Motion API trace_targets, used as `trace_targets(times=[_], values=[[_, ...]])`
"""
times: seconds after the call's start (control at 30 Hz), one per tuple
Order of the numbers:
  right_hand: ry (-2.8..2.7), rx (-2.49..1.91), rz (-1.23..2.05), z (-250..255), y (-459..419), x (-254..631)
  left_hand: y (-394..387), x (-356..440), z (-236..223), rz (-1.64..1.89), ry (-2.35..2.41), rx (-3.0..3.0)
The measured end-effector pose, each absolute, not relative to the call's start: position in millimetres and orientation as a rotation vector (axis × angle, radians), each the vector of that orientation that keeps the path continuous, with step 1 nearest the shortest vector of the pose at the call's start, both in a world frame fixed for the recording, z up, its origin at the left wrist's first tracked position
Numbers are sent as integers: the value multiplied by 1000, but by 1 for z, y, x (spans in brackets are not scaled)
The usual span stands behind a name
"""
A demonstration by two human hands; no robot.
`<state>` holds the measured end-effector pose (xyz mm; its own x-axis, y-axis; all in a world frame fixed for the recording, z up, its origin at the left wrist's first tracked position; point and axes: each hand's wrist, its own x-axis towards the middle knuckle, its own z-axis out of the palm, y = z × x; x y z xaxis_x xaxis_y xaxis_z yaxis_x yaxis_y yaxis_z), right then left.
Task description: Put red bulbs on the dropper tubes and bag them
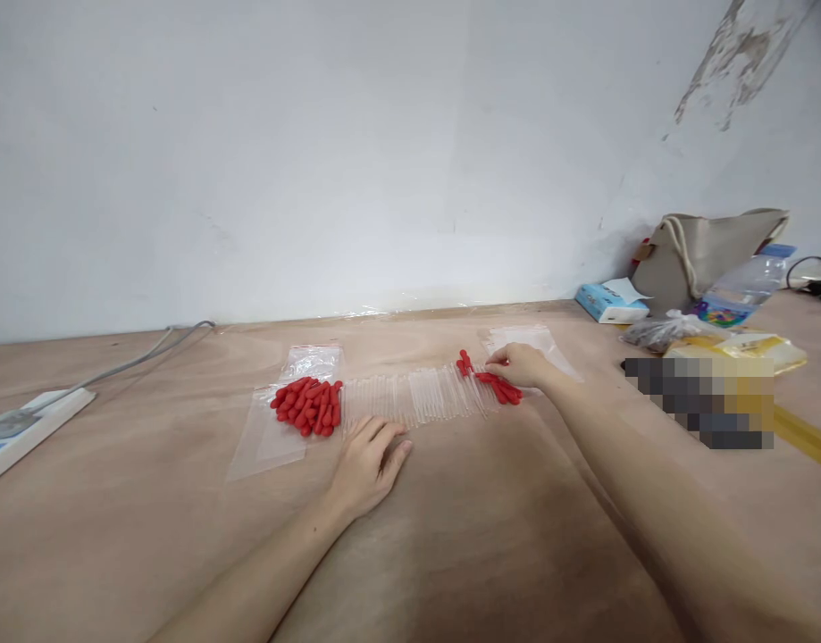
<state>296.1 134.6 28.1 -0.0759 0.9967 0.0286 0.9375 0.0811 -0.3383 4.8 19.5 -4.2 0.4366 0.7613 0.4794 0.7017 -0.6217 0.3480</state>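
A row of thin clear tubes [433,396] lies side by side across the middle of the wooden table. My left hand [371,464] lies palm down at the row's near left edge, fingers loosely bent and apart, holding nothing. A heap of red rubber bulbs [307,406] sits on clear plastic bags just beyond it to the left. At the row's right end, my right hand [521,364] has its fingertips pinched together; whatever is between them is hidden. Several red-ended pieces [500,388] lie below that hand, and a few red bulbs [464,362] are left of its fingertips.
Clear plastic bags lie at left [266,438] and under my right hand [550,344]. A tissue pack [609,304], a grey bag [701,254], a plastic bottle [745,286] and yellow packaging [778,351] stand at right. A power strip [62,413] with a cable is at left.
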Motion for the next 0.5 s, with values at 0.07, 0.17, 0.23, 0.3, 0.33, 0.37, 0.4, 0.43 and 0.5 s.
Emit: trace_targets(times=[0.07, 0.17, 0.23, 0.3, 0.33, 0.37, 0.4, 0.43, 0.5], values=[[-2159, -1923, 365, 25, 134, 299, 20, 5, -5, 945, 1322, 2592], [-2189, -1919, 355, 24, 134, 301, 19, 6, -5, 968, 1335, 2600], [-2189, -1923, 334, 27, 133, 303, 18, 6, -5, 986, 1350, 2602], [-2178, -1933, 291, 32, 128, 304, 18, 6, -5, 1003, 1377, 2604], [-2161, -1948, 255, 35, 125, 304, 18, 6, -5, 1009, 1409, 2599], [-2139, -1970, 207, 38, 122, 303, 19, 5, -4, 1015, 1460, 2588], [-2118, -1993, 150, 41, 117, 302, 21, 5, -4, 1016, 1526, 2576], [-2104, -2019, 86, 45, 113, 299, 23, 5, -4, 1013, 1598, 2567], [-2112, -2074, -42, 49, 106, 293, 30, 5, -2, 988, 1740, 2567]])
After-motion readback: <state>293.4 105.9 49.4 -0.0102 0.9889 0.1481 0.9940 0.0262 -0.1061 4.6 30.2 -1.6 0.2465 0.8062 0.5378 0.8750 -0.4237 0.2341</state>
